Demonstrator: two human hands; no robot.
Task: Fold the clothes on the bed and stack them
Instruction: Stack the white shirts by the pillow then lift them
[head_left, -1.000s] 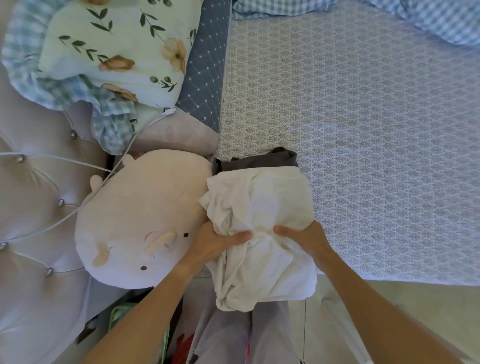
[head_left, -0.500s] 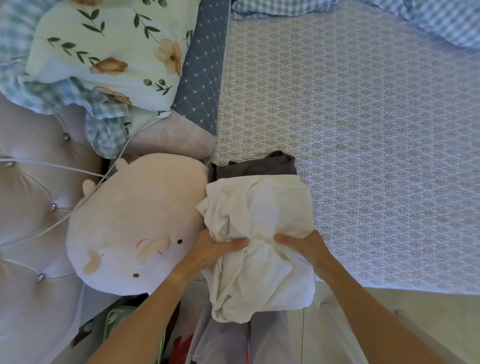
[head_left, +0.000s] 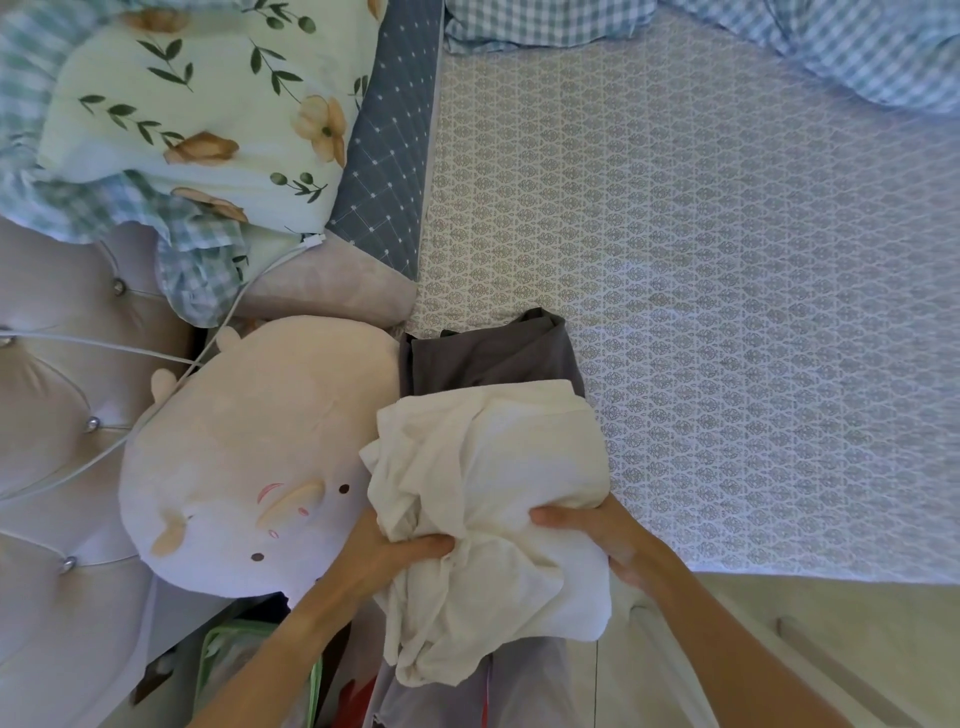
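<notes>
A crumpled white garment (head_left: 498, 499) lies at the near edge of the bed (head_left: 727, 312), its lower part hanging over the edge. Its far end overlaps a folded dark grey garment (head_left: 488, 353) lying on the patterned sheet. My left hand (head_left: 384, 556) grips the white garment's left side, thumb on top. On the right side my right hand (head_left: 592, 530) holds the same cloth, fingers tucked beneath it.
A round pink plush pillow (head_left: 249, 457) sits just left of the clothes. A floral pillow (head_left: 208, 104) and a blue quilted cushion (head_left: 384, 156) lie beyond it. A tufted headboard (head_left: 57, 467) with a white cable is at far left. A checked blanket (head_left: 857, 47) covers the far corner.
Both hands have pulled the white garment toward the bed's near edge, uncovering more of the dark grey garment beneath. The grips have stayed the same.
</notes>
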